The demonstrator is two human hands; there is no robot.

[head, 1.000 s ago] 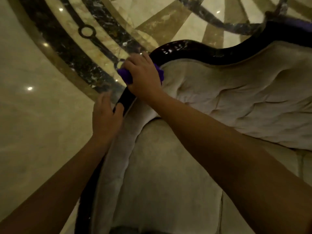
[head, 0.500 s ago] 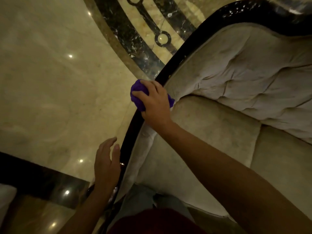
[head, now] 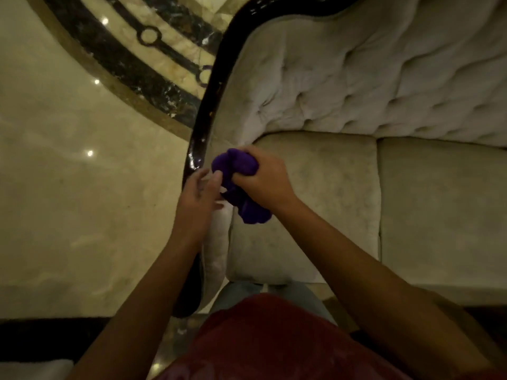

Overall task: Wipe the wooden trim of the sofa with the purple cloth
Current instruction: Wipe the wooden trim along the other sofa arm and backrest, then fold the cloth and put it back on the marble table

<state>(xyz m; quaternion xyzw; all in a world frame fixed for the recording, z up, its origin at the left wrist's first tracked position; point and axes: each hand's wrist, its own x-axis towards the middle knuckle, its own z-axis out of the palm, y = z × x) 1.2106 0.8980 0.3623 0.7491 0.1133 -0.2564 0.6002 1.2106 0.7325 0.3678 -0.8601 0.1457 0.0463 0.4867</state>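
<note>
The sofa's dark glossy wooden trim [head: 204, 111] curves along the left edge of the cream upholstery. My right hand [head: 264, 179] is closed on the bunched purple cloth [head: 238, 171], held just right of the trim over the armrest; part of the cloth hangs below my fist. Beside it, my left hand [head: 199, 196] has its fingers spread, the fingertips touching or nearly touching the cloth's left side. The trim's lower stretch is partly hidden behind my left forearm.
A tufted cream backrest [head: 384, 78] and seat cushions [head: 315, 204] fill the right. Polished marble floor [head: 68, 201] with a dark inlaid band [head: 123, 64] lies to the left. My red shirt [head: 274, 341] shows at the bottom.
My right hand has slid the cloth down along the trim toward me and lifted it off the wood. My left hand has risen from the trim to meet the cloth.
</note>
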